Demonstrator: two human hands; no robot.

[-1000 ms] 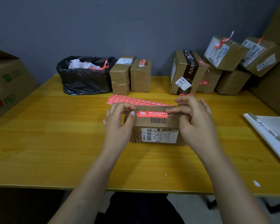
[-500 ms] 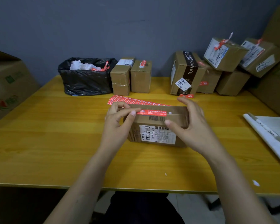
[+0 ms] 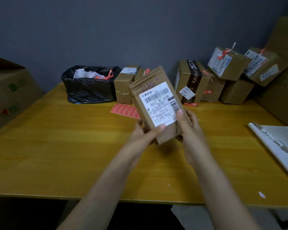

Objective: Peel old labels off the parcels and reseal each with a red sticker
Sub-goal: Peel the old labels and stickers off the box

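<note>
Holding the parcel (image 3: 149, 82) up off the table (image 3: 70, 146), tilted, centre of view, with both hands at its lower end. Its white label (image 3: 160, 105) faces the camera. The left hand (image 3: 143, 135) grips the lower-left corner, thumb curled onto the label. The right hand (image 3: 189, 127) grips the lower-right edge, thumb on the label's corner and fingers wrapped behind. A red sticker sheet (image 3: 123, 110) lies flat at the parcel's 9 o'clock, partly hidden by it. A black bin bag (image 3: 90, 92) sits at 10 o'clock with paper scraps inside. Stacked parcels (image 3: 228, 63) stand at 2 o'clock by the wall. A notepad (image 3: 284, 151) with a pen (image 3: 273, 140) lies at 4 o'clock.
</note>
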